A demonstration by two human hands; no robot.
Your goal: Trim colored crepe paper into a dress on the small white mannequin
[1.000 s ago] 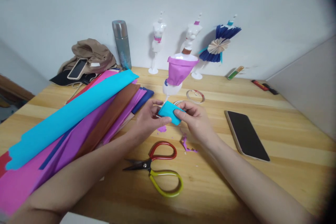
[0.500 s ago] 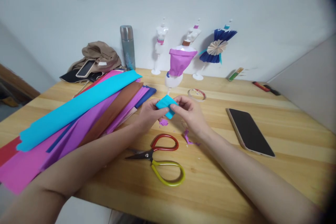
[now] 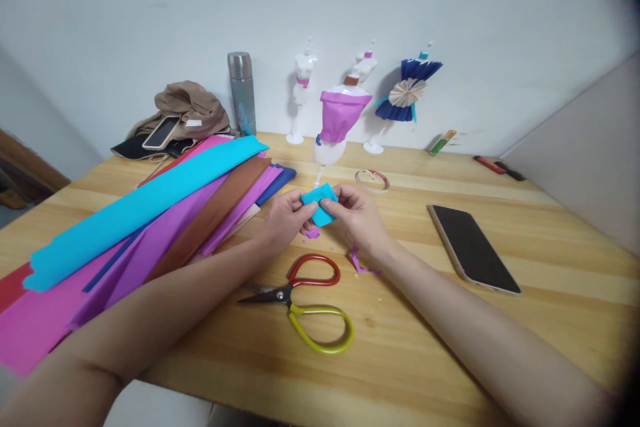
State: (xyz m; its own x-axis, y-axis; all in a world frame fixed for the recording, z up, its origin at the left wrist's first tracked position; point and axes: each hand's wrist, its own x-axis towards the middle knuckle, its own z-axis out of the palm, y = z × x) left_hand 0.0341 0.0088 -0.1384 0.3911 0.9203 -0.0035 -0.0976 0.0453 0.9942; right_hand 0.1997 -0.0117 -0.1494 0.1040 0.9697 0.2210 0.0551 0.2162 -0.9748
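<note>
Blue paper, just turned a little, likely still being set straight.
Folded small, held past the scissors, near but not touching, one corner pointing away from them. Almost square, so no clear long way. Pinched from both sides by nearly closed fingers of left hand and right hand, nothing else held.
</note>
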